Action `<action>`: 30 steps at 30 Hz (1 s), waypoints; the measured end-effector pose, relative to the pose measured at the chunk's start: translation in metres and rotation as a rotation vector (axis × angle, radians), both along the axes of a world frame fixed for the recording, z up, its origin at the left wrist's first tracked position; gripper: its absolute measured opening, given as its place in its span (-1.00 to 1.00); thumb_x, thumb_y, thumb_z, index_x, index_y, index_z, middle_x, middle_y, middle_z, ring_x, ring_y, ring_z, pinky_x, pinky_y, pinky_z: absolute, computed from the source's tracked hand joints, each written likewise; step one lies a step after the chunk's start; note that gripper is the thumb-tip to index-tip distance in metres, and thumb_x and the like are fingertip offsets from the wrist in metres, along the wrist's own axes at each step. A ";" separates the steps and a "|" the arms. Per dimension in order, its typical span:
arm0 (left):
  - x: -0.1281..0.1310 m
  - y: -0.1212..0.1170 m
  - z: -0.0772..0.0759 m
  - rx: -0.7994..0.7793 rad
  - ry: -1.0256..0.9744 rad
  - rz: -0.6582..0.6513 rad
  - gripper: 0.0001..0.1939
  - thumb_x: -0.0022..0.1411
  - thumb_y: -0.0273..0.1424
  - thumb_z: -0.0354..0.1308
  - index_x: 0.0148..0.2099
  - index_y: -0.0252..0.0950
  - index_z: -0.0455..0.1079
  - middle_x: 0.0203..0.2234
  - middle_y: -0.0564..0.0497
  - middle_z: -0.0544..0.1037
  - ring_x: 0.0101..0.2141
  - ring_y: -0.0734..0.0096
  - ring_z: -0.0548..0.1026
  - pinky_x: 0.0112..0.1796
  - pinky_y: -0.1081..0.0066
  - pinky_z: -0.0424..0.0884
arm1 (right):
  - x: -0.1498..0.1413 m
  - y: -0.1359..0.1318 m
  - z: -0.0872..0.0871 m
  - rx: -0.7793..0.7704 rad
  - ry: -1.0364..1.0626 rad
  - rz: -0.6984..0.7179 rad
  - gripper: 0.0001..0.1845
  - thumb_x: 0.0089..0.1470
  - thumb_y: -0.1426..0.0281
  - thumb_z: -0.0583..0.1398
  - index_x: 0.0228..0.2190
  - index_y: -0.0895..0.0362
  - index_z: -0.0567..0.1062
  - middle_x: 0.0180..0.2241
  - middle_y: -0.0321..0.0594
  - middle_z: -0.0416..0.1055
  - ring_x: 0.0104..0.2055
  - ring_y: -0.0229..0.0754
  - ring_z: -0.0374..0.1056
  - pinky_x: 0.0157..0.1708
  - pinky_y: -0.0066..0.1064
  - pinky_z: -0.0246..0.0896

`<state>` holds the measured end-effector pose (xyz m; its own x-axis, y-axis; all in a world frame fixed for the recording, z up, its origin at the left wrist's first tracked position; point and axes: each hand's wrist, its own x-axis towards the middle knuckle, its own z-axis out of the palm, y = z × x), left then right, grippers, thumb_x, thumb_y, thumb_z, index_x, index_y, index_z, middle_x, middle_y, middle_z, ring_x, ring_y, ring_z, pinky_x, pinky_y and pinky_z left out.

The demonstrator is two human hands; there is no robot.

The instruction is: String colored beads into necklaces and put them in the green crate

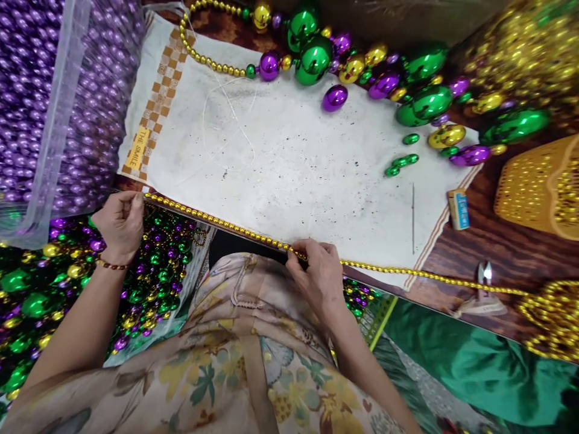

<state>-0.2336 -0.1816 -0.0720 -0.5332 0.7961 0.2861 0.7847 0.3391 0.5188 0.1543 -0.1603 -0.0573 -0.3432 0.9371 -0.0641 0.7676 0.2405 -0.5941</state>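
Note:
A long strand of small gold beads (226, 224) runs along the near edge of a white cloth (289, 163). My left hand (121, 223) is closed on the strand's left end, fingers pinched. My right hand (316, 271) is closed on the strand near its middle. To the right of that hand the strand goes on to a heap of gold beads (552, 319). A thin white thread (226, 120) lies looped on the cloth.
A chain of large green, purple and gold balls (362, 66) curves along the cloth's far edge. Purple bead strands (58, 102) are piled at left, mixed beads (54, 289) lower left. A needle (412, 217), a small box (459, 208), snips (484, 274) and a gold basket (538, 187) sit right.

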 end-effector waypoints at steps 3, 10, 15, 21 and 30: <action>0.009 0.014 0.003 0.180 0.031 -0.089 -0.77 0.20 -0.32 0.21 -0.24 -0.42 0.52 -0.59 0.09 0.44 -0.59 0.61 0.30 -0.49 0.53 0.22 | 0.015 0.006 0.012 -0.131 0.084 -0.084 -0.95 0.18 0.41 0.10 -0.31 0.07 0.38 -0.44 -0.27 0.49 -0.45 -0.19 0.36 -0.38 -0.37 0.14; 0.041 0.077 0.021 -0.027 0.289 -0.423 -0.73 0.30 -0.27 0.12 -0.23 -0.34 0.57 -0.64 0.09 0.33 -0.57 0.49 0.26 -0.46 0.45 0.19 | 0.062 0.038 0.038 -0.096 0.150 -0.142 -0.98 0.11 0.42 0.10 -0.37 0.06 0.32 -0.53 -0.36 0.32 -0.51 -0.28 0.21 -0.45 -0.44 0.06; 0.123 0.097 0.051 0.037 0.343 -0.746 -0.67 0.32 -0.24 0.15 0.05 -0.24 0.52 0.04 -0.22 0.51 0.14 -0.07 0.35 0.13 -0.06 0.26 | 0.083 0.052 0.056 -0.125 0.227 -0.058 -0.97 0.09 0.45 0.08 -0.37 0.07 0.31 -0.56 -0.40 0.28 -0.52 -0.32 0.15 -0.46 -0.46 0.02; 0.274 0.105 0.063 -0.174 -0.534 -1.401 -0.64 0.46 -0.23 -0.01 0.18 -0.21 0.39 0.05 -0.14 0.57 0.11 0.23 0.47 0.13 0.15 0.38 | 0.106 0.062 0.095 -0.041 0.200 0.046 -0.91 0.09 0.47 0.08 -0.35 0.10 0.38 -0.52 -0.39 0.35 -0.52 -0.33 0.19 -0.46 -0.47 0.07; 0.300 0.128 0.097 -0.666 -0.749 -1.443 -0.64 0.40 -0.19 0.03 -0.19 -0.33 0.55 -0.62 0.08 0.41 -0.57 0.54 0.34 -0.50 0.52 0.28 | 0.228 0.056 0.191 0.265 -0.695 0.022 -0.65 0.25 0.13 0.17 -0.30 0.12 0.63 -0.24 -0.26 0.59 -0.21 -0.24 0.47 -0.45 -0.38 -0.06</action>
<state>0.0660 -0.0536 0.0248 0.7887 0.5774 -0.2109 0.3014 -0.0642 0.9513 0.3819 -0.1047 0.1334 -0.3248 0.9447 -0.0466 0.9386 0.3280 0.1069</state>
